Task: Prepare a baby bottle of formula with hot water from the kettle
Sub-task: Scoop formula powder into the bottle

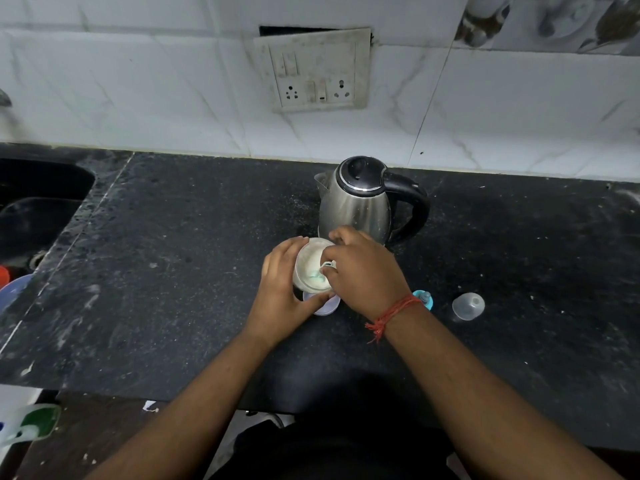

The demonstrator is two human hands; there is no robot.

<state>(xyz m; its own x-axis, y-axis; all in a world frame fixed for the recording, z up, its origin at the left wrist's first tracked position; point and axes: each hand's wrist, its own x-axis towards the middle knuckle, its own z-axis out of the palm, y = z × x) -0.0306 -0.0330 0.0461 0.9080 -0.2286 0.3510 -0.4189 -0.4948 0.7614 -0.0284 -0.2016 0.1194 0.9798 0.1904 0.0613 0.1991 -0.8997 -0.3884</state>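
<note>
Formula tub (309,263) gripped by left hand (282,289); right hand (363,268) fingers pinch scoop (327,265) (inside tub).

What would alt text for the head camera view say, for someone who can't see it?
On a black stone counter, a person's left hand holds a white tub of formula powder while the right hand pinches a pale green scoop inside it. A steel electric kettle stands behind; a blue bottle teat and clear cap lie right.

A black speckled stone counter (173,271) is spread across the middle of the frame. White marbled tiles (138,98) are seen above, with a grimy switchboard (313,69) mounted at upper centre.
</note>
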